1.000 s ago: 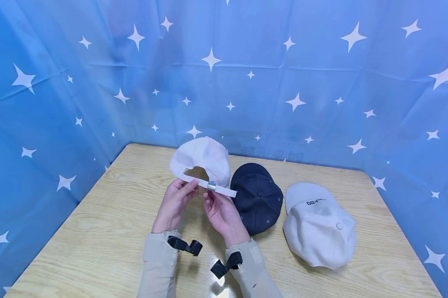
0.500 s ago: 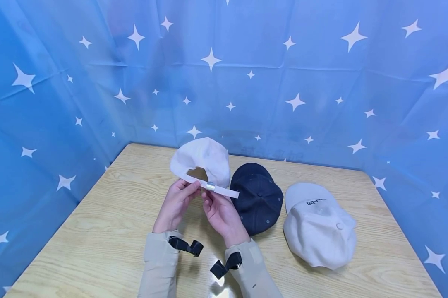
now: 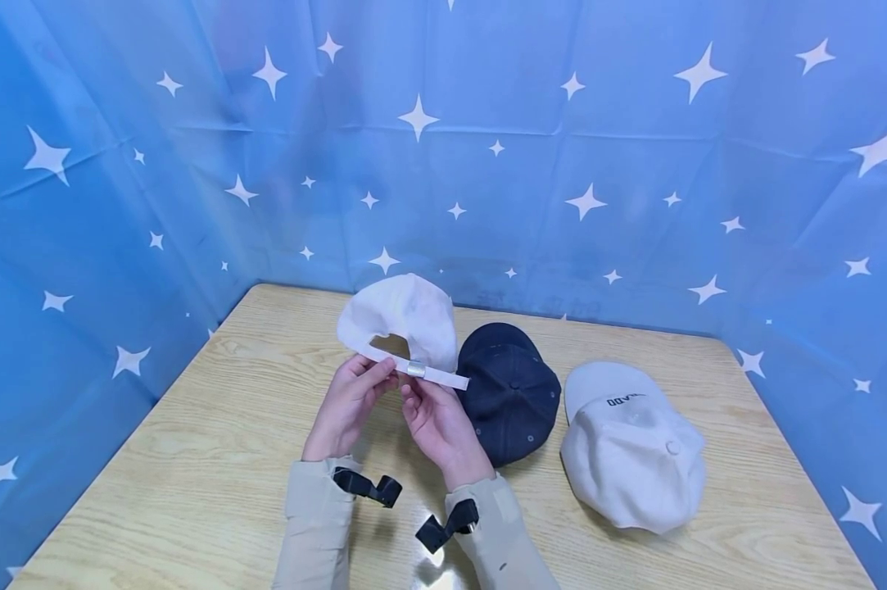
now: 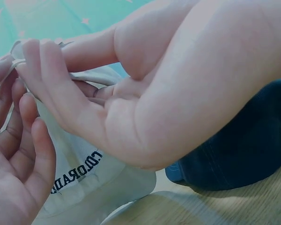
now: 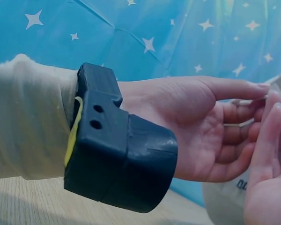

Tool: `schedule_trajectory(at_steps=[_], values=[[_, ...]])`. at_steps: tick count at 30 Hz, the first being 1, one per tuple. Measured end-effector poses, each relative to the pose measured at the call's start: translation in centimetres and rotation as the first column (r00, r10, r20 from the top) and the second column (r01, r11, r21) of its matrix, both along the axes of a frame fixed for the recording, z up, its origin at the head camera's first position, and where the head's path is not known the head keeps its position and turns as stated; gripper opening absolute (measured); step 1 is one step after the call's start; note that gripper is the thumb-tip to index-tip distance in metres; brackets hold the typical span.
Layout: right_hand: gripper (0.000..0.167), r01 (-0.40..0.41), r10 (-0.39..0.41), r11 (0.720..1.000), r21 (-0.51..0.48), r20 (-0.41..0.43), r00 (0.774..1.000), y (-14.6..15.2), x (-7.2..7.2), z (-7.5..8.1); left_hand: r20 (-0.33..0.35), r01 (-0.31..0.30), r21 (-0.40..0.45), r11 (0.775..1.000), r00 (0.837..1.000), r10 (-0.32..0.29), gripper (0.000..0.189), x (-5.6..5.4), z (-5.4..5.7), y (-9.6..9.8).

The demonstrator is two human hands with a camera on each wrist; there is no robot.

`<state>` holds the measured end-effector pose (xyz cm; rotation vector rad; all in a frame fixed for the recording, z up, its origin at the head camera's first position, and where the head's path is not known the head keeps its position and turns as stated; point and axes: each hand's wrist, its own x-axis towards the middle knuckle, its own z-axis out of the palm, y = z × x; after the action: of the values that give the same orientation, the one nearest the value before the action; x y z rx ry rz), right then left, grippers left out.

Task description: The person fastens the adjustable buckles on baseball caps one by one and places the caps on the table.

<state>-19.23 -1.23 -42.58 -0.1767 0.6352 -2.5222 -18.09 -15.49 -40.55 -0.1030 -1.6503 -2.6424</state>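
A white baseball cap (image 3: 424, 315) is held up with its back opening toward me. My left hand (image 3: 346, 401) pinches its strap (image 3: 443, 378) with the thumb on top, just left of the metal buckle (image 3: 417, 369). From below and right of the buckle, my right hand (image 3: 443, 422) holds the strap with palm turned up; its thumb is partly hidden. The strap's free end sticks out to the right. Dark lettering (image 4: 77, 173) shows reversed on the cap in the left wrist view. Both hands' fingers come together at the strap in the wrist views.
Right beside the held cap lies a navy cap (image 3: 513, 393). Farther right is a beige cap (image 3: 631, 459) with dark letters on its front. All this is on a wooden table (image 3: 214, 459), with a blue star-patterned curtain (image 3: 487, 213) behind and at the sides.
The hands stay almost still. The buckle and left thumb have shifted very slightly, and the strap's free end has moved a little right, then back left.
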Motion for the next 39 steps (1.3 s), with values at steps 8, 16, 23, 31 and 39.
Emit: schedule_trajectory(at_steps=[8, 16, 23, 31, 39], values=[[0.014, -0.003, 0.003, 1.0, -0.01, 0.015, 1.0, 0.02, -0.03, 0.06, 0.003, -0.001, 0.023, 1.0, 1.0, 0.001, 0.024, -0.04, -0.14, -0.31], [0.015, 0.015, -0.015, 1.0, -0.006, 0.041, 0.999, -0.02, 0.04, 0.1, 0.015, -0.032, 0.049, 0.998, 0.999, 0.031, 0.022, 0.04, -0.11, -0.73], [0.012, 0.012, -0.011, 1.0, -0.022, 0.05, 0.999, 0.02, 0.03, 0.11, 0.027, -0.043, 0.05, 0.998, 0.999, 0.042, 0.021, 0.1, -0.05, -0.89], [0.009, 0.018, -0.017, 1.0, -0.008, 0.082, 0.997, 0.02, -0.06, 0.18, 0.022, -0.036, 0.046, 0.998, 0.999, 0.035, 0.017, 0.11, 0.01, -0.83], [0.011, 0.011, -0.01, 1.0, -0.004, 0.067, 0.998, -0.07, -0.09, 0.18, 0.033, -0.048, 0.042, 0.998, 0.998, 0.047, 0.017, 0.03, 0.06, -0.63]])
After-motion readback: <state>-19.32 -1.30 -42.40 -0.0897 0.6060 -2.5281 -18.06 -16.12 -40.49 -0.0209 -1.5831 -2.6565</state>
